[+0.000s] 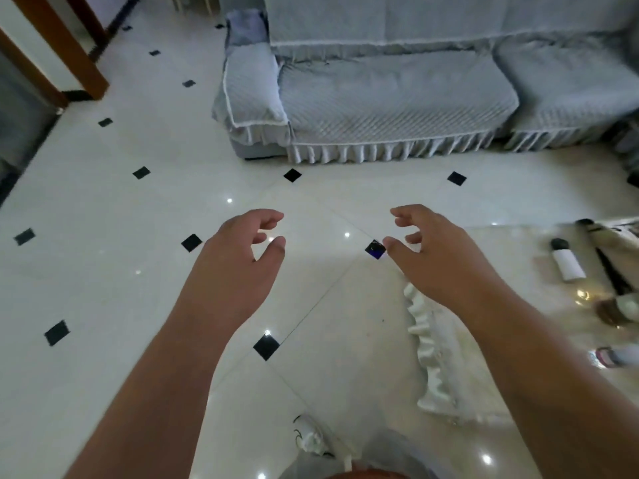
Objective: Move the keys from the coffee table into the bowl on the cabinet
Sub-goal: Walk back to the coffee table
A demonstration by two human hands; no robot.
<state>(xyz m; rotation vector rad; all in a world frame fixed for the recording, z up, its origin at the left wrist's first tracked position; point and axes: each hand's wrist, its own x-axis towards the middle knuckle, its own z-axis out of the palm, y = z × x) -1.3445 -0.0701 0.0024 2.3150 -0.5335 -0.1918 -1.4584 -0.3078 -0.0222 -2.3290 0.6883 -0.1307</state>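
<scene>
My left hand [238,257] and my right hand [435,250] are both held out in front of me over the tiled floor, fingers curled and apart, with nothing in either. At the right stands the coffee table [501,323] under a glossy cream cover with a ruffled edge; my right hand hovers over its near left corner. Several small items lie blurred on the table's right part, and I cannot make out keys among them. No bowl or cabinet is in view.
A grey-covered sofa [397,98] runs along the back. A white bottle with a dark cap [567,261] and a long dark object [608,267] lie on the table. The white floor with black diamond insets [103,236] is open at left. A wooden door frame [69,53] is far left.
</scene>
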